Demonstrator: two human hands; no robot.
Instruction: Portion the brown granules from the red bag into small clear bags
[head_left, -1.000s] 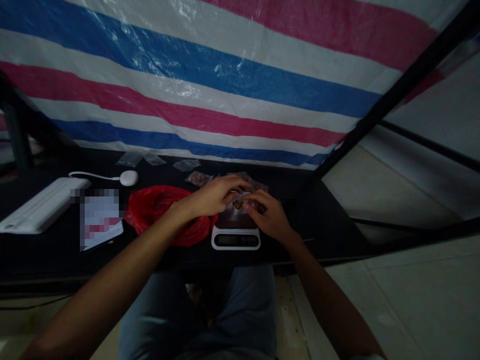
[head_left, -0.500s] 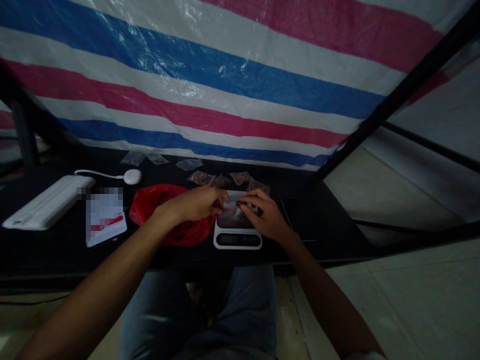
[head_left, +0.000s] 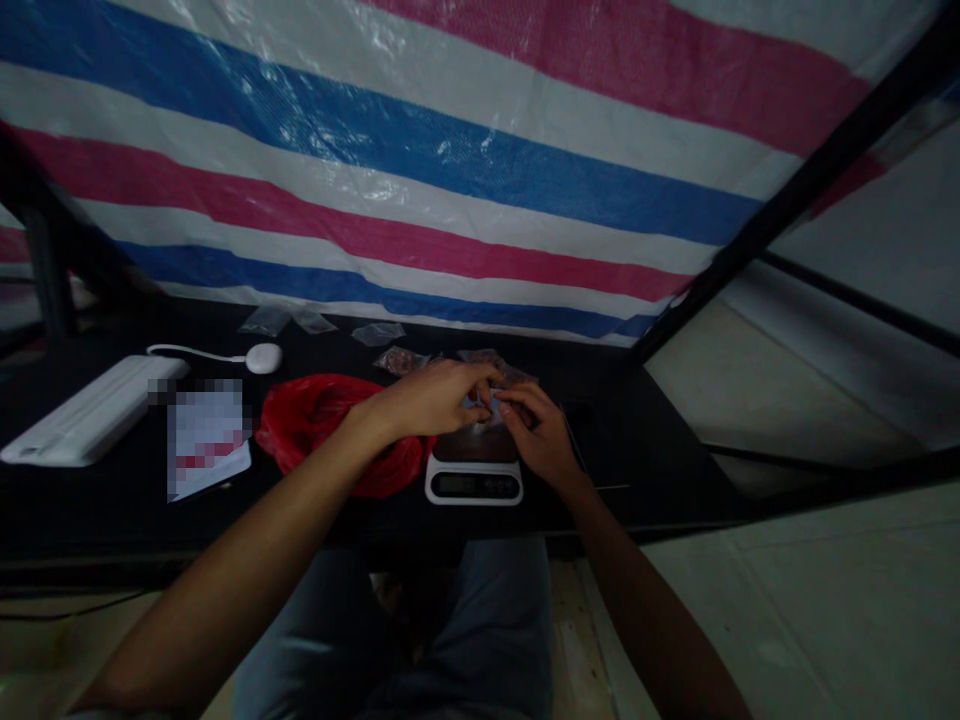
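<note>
The left hand [head_left: 441, 393] and right hand [head_left: 546, 438] curled over the scale [head_left: 474, 484], grip unclear, a narrow strip separating it from the table's [head_left: 652, 440] front edge.

A person's left forearm [head_left: 255, 550] and right forearm [head_left: 645, 580], both bare, angle inward from below; the left hand [head_left: 442, 395], back upward, and right hand [head_left: 541, 428] curl their fingers toward each other, fingertips close together, grip unclear.
</note>
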